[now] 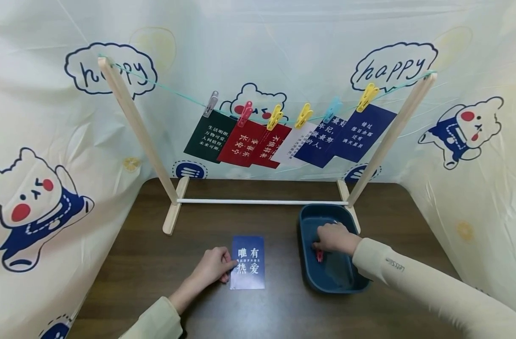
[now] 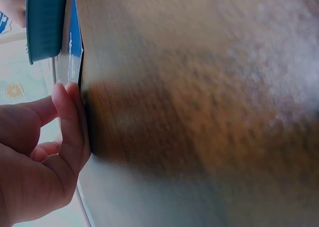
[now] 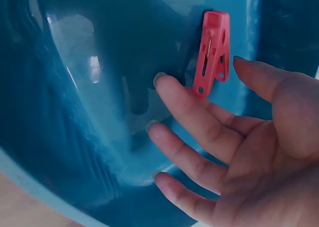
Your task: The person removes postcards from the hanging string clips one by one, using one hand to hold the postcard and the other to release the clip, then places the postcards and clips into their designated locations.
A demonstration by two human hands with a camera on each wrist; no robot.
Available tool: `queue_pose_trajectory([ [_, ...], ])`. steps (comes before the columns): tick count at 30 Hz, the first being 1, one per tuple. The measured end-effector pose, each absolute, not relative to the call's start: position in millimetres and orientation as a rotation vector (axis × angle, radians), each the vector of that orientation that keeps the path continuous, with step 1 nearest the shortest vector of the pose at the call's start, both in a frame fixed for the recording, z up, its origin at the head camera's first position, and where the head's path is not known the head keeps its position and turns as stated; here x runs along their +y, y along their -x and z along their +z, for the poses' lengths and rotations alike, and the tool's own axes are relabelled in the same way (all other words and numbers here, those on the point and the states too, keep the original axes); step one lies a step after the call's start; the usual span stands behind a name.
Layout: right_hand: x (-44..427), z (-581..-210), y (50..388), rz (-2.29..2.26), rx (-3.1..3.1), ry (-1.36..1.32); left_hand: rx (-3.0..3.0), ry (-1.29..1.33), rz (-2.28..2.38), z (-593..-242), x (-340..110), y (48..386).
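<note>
Card (image 1: 253, 278), blue with large white characters, lies on the brown table (image 1: 126, 263) at the lower middle of the head view. The left hand (image 1: 214, 265) has its grip on the card's left edge, pinched between thumb and finger. In the left wrist view the card shows as a narrow blue strip at the upper left, just beyond the fingertips.

The right hand (image 1: 336, 237) reaches down into a dark blue basin (image 1: 331, 288), right of centre in the lower half of the head view. Its grip is loose: in the right wrist view the fingers are spread and the thumb stands apart from them. A pink clip (image 3: 214, 50) lies in the basin at the upper right of that view, just beside the fingers and thumb; whether they touch it I cannot tell.

Across the upper middle of the head view, a green string (image 1: 173, 91) sags between 2 slanting wooden posts (image 1: 139, 127), with a white rod (image 1: 262, 202) joining the stand low down. On the string, 6 clips (image 1: 303, 116) hold 6 hanging cards (image 1: 364, 133): from left to right, 1 dark green, 2 red, 1 white and 2 blue. The clips run grey, pink, yellow, yellow, light blue, yellow. Behind, a pale cloth (image 1: 317, 28) printed with cartoon bears fills the top and sides of the frame.
</note>
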State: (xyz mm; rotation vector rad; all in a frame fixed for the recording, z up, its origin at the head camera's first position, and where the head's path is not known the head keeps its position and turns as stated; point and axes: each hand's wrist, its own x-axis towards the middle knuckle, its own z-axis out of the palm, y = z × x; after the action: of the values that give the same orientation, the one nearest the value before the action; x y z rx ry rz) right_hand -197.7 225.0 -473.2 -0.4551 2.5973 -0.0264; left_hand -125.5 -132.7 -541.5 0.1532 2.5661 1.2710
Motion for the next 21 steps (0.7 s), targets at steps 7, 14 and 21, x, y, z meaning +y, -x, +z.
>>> queue_pose_trajectory([
  [7, 228.5, -474.7, 199.4, -0.053, 2.597, 0.444, 2.558, -0.132, 1.244, -540.4, -132.3, 125.7],
  [14, 230.3, -470.9, 198.4, -0.072, 2.628, 0.455, 2.565, -0.147, 1.248, -542.4, -133.5, 125.9],
  [21, 232.2, -465.8, 196.8, -0.063, 2.681, 0.494, 2.551, -0.145, 1.258, -540.8, -134.4, 125.3],
])
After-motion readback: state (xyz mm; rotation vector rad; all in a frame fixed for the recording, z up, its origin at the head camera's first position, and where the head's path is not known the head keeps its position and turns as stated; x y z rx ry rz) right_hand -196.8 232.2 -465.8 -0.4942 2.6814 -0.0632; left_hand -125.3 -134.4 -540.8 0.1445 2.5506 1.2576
